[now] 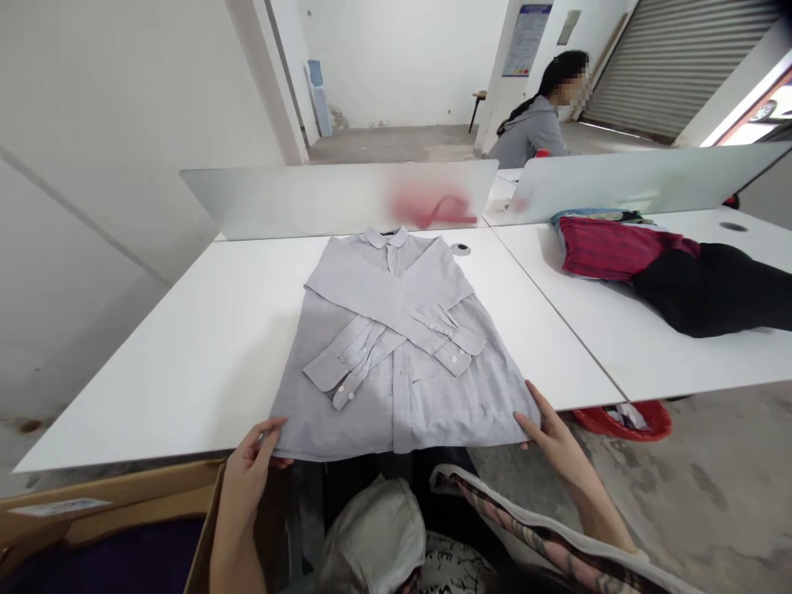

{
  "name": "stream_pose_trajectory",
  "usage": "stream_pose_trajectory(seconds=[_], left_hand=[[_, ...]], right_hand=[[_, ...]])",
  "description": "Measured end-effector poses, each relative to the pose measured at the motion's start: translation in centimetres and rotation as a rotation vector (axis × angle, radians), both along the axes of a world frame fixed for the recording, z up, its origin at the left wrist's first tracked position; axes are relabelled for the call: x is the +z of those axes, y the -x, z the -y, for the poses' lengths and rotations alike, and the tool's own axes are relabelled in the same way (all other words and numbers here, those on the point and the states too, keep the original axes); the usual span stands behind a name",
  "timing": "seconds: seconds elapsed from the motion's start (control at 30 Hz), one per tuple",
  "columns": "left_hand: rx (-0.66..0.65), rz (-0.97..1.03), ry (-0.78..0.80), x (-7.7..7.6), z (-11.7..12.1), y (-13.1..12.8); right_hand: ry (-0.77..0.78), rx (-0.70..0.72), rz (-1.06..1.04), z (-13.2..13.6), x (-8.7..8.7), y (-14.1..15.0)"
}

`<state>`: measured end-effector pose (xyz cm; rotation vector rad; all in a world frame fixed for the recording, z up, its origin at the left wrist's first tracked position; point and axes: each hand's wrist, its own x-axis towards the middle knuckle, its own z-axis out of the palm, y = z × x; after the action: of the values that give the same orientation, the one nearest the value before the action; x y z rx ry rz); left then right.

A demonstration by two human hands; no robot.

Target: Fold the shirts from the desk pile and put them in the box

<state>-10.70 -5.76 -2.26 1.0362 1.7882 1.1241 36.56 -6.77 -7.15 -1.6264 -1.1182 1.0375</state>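
Observation:
A light grey button-up shirt (346, 429) lies face up on the white table (204, 346), its collar toward the divider and both sleeves folded across the front, crossing each other. Its hem reaches over the table's near edge. My left hand (255, 452) grips the hem's left corner, thumb on top and the fingers partly hidden beneath the cloth. At the right corner of the hem, my right hand (544, 427) pinches the fabric the same way. Both cuffs, with their white buttons, rest on the shirt's middle.
An open cardboard box (124, 487) with dark cloth stands at lower left. A frosted divider (297, 198) runs behind the shirt. Red plaid and black clothes (624, 247) lie on the right-hand table. Below its edge sits a red basket (659, 422). Beyond the divider is a person (538, 124).

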Motion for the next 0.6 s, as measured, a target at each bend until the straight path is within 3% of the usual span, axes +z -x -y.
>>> stream_pose_trajectory(seconds=[0.07,0.17,0.27,0.37,0.47,0.6], left_hand=[[-0.007,0.001,0.014,-0.2,0.1,0.1],[-0.016,-0.009,0.002,-0.3,0.4,-0.2],[0.157,-0.008,-0.108,-0.5,0.9,-1.1],[0.314,0.008,-0.217,-0.8,1.4,-2.2],[0.310,-0.016,-0.221,-1.4,1.5,-2.9],[0.274,-0.111,-0.193,-2.3,1.4,-3.6]], right_hand=[[0.026,-0.009,-0.077,0.3,0.6,-0.2],[-0.017,-0.049,0.013,0.6,1.2,-0.7],[-0.017,-0.075,0.099,0.7,1.3,-0.7],[0.000,-0.137,-0.087,1.0,1.5,0.2],[0.012,-0.187,-0.249,1.2,1.7,1.2],[-0.011,-0.205,-0.224,1.2,1.3,1.9]])
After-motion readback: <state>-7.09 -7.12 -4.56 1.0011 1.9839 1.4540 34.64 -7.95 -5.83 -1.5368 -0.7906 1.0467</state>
